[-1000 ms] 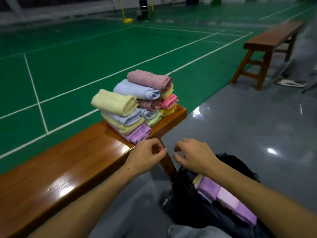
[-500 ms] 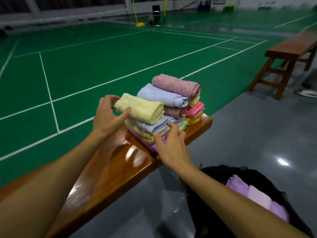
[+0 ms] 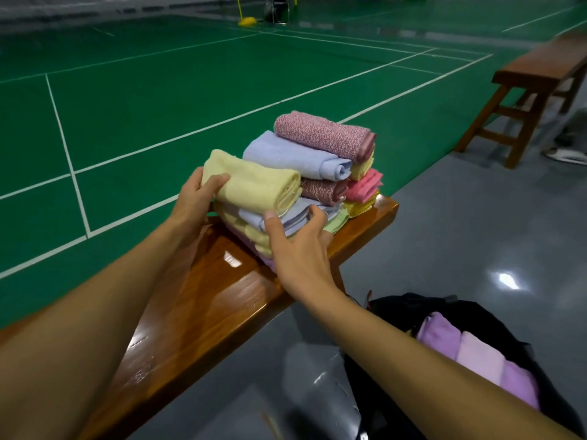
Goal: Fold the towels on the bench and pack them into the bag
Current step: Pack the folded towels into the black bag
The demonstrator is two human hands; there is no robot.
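Left hand (image 3: 193, 198): grips the far-left end of the yellow rolled towel (image 3: 254, 182), thumb on top, fingers curled behind.
Right hand (image 3: 297, 246): partly open, thumb and fingers spread against the near side of the towel stack (image 3: 305, 173), at the lavender towel (image 3: 286, 219); no firm hold visible.
Yellow rolled towel: tops the stack's near column, at 1 o'clock from the left hand.
Towel stack: on the tabletop (image 3: 197, 300) at its far end.
Bag (image 3: 476, 315): on the floor, 5 o'clock from the stack, holding purple folded towels (image 3: 476, 354).
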